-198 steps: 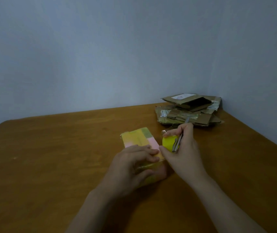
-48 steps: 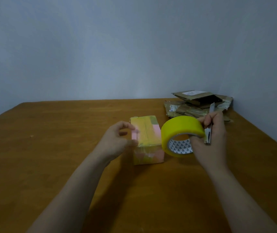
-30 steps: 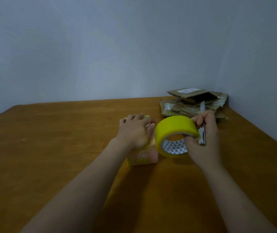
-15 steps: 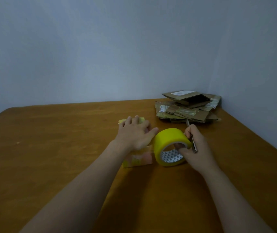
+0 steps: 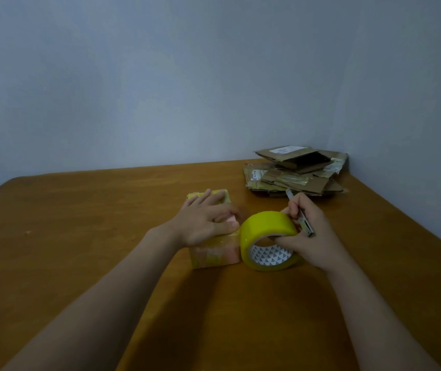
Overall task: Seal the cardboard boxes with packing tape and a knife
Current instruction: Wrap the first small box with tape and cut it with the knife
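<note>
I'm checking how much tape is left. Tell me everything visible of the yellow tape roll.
The tape roll is wide and glossy yellow, thickly wound on a core whose white inner wall bears dark triangles. It stands on edge, its opening towards the camera, seemingly resting on the wooden table, close against the right side of the small box; contact there is unclear. The right hand grips it, fingers hooked into the core, while also holding the knife.

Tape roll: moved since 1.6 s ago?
Yes. The tape roll has come down, toward the person: 1.6 s ago its top reached the flattened cardboard pile in the picture; now bare table shows between them, and it sits beside the box.
</note>
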